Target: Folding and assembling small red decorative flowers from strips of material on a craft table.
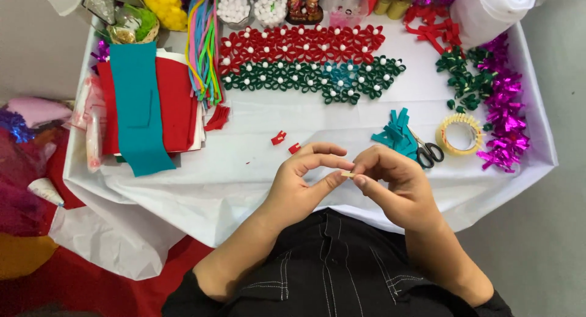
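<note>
Tape scrap, a tiny pale bit, is pinched right between the fingertips of the left hand and the right hand, which are brought together just above the near edge of the white-covered table; its long axis looks roughly left-right, though it's too small to be sure. Scissors, teal strips and a tape roll are seen just beyond the right hand.

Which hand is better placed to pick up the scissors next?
Right, probably. The scissors lie on the table just beyond the right hand, beside the teal strips. The left hand is farther off, and both hands pinch a small pale piece.
</note>
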